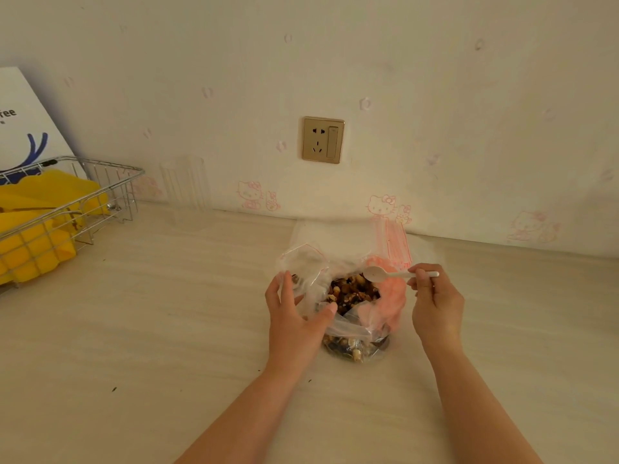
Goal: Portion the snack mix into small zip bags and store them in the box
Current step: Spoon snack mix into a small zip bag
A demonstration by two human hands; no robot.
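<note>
Pale countertop (134, 329) below papered wall (435, 95), left grip (294, 316) pinching small zip bag (310, 279), right grip (435, 303) pinching white spoon (375, 273)

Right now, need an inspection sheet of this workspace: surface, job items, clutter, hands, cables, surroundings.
Surface: pale counter, a few dark crumbs on it.
Job's things: large clear bag of snack mix open at centre; stack of small zip bags behind it by the wall; white plastic spoon over the mix, bowl empty. Storage box: not identified.
Clutter: wire rack at left holding yellow items.
Hands: left hand holds a small zip bag at the big bag's edge; right hand pinches the spoon handle.
Cables: nothing seen.
Surroundings: wall socket, cartoon-print wallpaper, white printed bag far left.
</note>
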